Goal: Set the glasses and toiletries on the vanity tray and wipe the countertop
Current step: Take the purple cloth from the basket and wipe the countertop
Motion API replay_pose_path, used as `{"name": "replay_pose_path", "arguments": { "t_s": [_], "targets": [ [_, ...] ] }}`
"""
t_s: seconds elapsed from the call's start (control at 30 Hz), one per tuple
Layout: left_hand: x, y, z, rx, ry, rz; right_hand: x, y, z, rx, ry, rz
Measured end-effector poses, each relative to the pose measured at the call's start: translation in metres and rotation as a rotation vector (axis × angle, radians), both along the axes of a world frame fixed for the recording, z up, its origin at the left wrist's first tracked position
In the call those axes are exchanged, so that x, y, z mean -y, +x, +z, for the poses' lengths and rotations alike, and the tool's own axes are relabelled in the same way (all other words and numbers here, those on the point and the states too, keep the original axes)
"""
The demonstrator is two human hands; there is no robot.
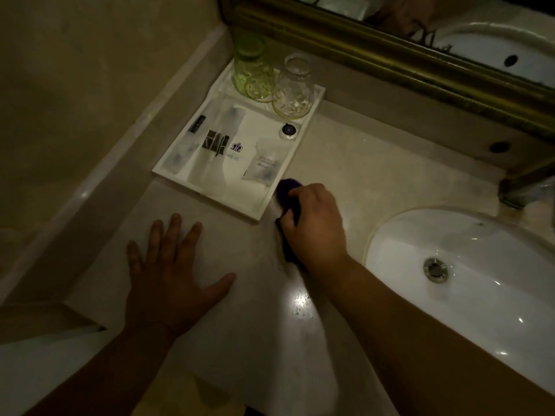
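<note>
A white vanity tray (210,196) sits in the back left corner of the beige countertop (354,163). On its far end stand a green glass (253,69) and a clear glass (292,88), both upside down. Several wrapped toiletry packets (214,142), a sachet (264,163) and a small round cap (289,130) lie on the tray. My right hand (315,223) presses a purple cloth (286,190) onto the counter beside the tray's near right corner. My left hand (171,271) lies flat on the counter, fingers spread, in front of the tray.
A white oval sink (480,265) with a metal drain (435,269) is set into the counter at right. A gold-framed mirror (390,55) runs along the back wall. A wall and ledge (90,175) bound the counter at left.
</note>
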State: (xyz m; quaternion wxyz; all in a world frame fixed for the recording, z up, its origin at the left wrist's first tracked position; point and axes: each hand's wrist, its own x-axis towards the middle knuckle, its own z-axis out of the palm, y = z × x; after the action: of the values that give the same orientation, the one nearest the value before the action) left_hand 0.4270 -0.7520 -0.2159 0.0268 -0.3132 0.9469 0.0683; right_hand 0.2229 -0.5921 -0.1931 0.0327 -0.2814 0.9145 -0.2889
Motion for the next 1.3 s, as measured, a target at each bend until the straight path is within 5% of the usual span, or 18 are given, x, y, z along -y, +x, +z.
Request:
{"name": "replay_pose_path", "arguments": {
  "t_s": [0.43, 0.7, 0.97, 1.3],
  "targets": [
    [0.001, 0.001, -0.002, 0.025, -0.004, -0.009, -0.039, 0.077, 0.021, 0.251, 0.066, 0.373],
    [-0.001, 0.0, 0.004, 0.0, 0.008, -0.001, -0.066, -0.005, 0.036, 0.005, -0.119, -0.095],
    [-0.001, 0.001, 0.004, 0.0, 0.006, -0.008, -0.06, -0.089, 0.01, 0.0, 0.091, -0.287],
    [0.0, 0.002, -0.001, -0.006, -0.008, -0.006, -0.031, 0.057, 0.001, 0.034, 0.038, 0.259]
  ]
}}
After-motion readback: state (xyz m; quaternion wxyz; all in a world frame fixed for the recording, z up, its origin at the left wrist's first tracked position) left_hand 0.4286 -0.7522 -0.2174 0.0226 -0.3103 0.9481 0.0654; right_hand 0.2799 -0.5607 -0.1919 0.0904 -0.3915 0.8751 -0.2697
